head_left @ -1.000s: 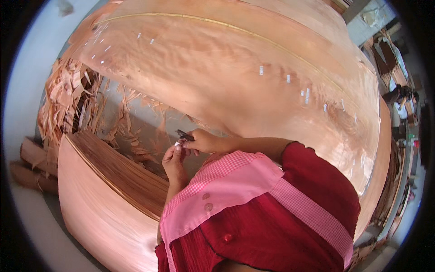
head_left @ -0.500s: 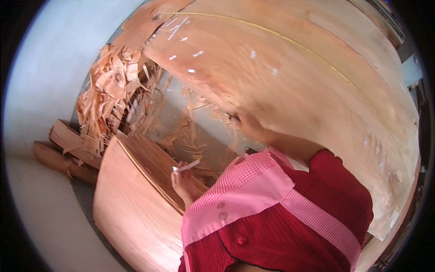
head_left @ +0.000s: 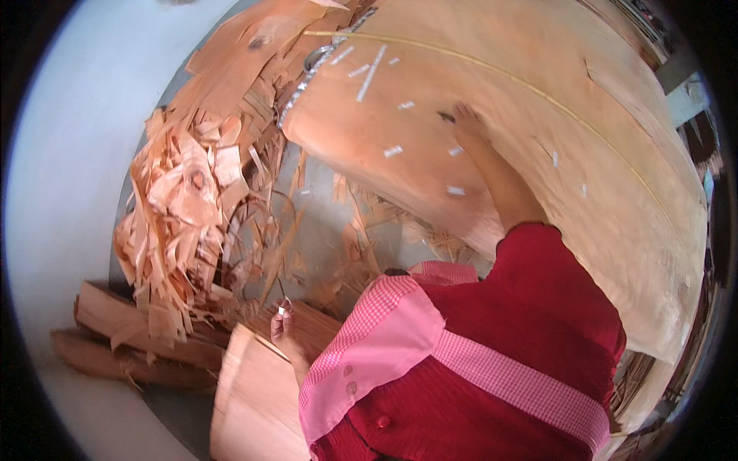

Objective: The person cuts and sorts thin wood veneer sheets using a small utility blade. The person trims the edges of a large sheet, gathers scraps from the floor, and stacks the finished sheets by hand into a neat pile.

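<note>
A broad stack of thin wood veneer sheets (head_left: pixel 384 131) spreads across the right half of the view. On its top sheet my right hand (head_left: pixel 470 129) lies flat with its fingers stretched out. Beside the fingertips is a small dark mark or hole (head_left: pixel 446 117). Several short white tape strips (head_left: pixel 372 74) are stuck about that sheet. At the lower left, my left hand (head_left: pixel 283 330) is closed on a small white tape strip (head_left: pixel 281 311), held above a stack of veneer sheets (head_left: pixel 257 399) with a curved edge.
A heap of torn veneer scraps (head_left: pixel 192 184) fills the left side by a pale wall (head_left: pixel 61 154). Two stacks of veneer pieces (head_left: pixel 146 338) lie below it. Scraps litter the grey floor (head_left: pixel 323 207). A thin yellow strip (head_left: pixel 492 65) crosses the large sheet.
My right hand has moved from the near edge of the large sheet farther onto its surface and flattened out. The left hand has shifted down and left, still with white tape.
</note>
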Action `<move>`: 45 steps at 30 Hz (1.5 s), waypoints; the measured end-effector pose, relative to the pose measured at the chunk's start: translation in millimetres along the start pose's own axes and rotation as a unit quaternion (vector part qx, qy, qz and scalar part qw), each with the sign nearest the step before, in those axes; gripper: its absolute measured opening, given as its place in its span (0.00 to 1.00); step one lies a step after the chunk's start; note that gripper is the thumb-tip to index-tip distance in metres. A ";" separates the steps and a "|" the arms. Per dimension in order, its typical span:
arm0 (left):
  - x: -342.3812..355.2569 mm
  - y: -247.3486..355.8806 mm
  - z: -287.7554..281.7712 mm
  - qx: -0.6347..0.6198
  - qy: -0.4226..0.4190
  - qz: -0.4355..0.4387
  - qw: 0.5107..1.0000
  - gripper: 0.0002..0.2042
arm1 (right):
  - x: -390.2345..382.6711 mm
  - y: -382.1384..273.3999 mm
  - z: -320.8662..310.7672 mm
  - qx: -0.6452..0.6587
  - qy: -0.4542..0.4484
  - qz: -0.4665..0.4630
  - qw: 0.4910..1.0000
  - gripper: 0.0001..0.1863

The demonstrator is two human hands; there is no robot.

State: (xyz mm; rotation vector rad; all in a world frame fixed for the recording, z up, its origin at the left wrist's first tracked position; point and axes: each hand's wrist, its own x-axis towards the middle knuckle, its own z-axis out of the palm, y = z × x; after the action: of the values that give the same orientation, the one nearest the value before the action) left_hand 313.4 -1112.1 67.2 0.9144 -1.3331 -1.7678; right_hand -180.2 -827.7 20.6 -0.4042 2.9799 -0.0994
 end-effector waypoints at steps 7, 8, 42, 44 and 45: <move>236.3 52.9 59.2 0.223 -0.165 -0.024 0.960 0.04 | -5.9 -0.7 8.6 0.006 0.043 0.014 0.999 0.28; 267.7 58.7 77.3 0.270 -0.195 -0.006 0.943 0.05 | -8.6 -5.2 2.8 0.015 0.035 0.031 0.999 0.28; 686.8 -109.9 619.3 0.341 -0.843 0.344 0.234 0.27 | 144.5 -465.7 -42.9 0.525 0.256 0.500 0.639 0.22; 669.5 -74.4 633.4 0.313 -0.838 0.382 0.233 0.26 | 150.0 -471.4 -34.5 0.429 0.219 0.557 0.677 0.22; 669.9 -83.0 657.1 0.226 -0.819 0.467 0.244 0.23 | 152.2 -474.9 -44.7 0.394 0.231 0.552 0.697 0.17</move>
State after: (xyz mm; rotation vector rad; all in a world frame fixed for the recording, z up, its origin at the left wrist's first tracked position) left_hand -589.5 -1380.3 50.5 -2.1287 -2.4975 -0.5754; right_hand -208.2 -1323.4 85.6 1.6445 2.5918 -1.3776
